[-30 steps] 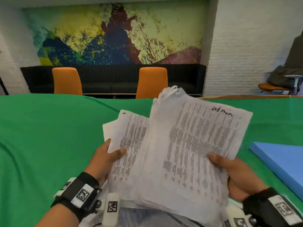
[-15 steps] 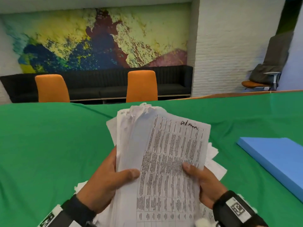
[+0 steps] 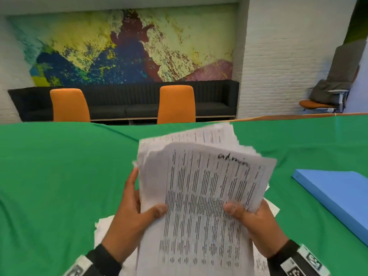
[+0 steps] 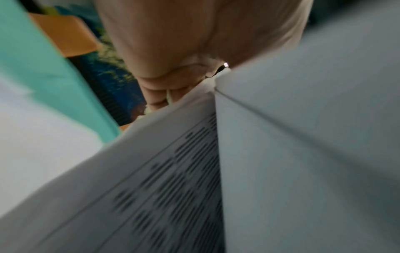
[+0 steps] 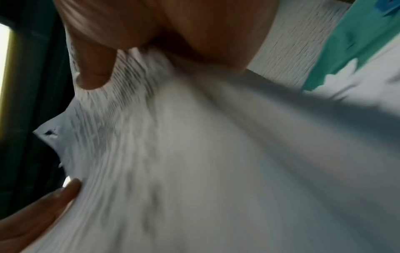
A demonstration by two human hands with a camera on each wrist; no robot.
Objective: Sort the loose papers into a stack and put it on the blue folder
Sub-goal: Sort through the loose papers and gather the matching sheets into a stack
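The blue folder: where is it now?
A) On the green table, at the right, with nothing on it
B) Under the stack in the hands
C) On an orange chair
A: the blue folder lies bare on the table, right of the stack.

Left hand (image 3: 129,218) and right hand (image 3: 256,222) both raised, gripping the paper stack (image 3: 201,196) between them. Thumbs lie across its front face. Fingers behind.
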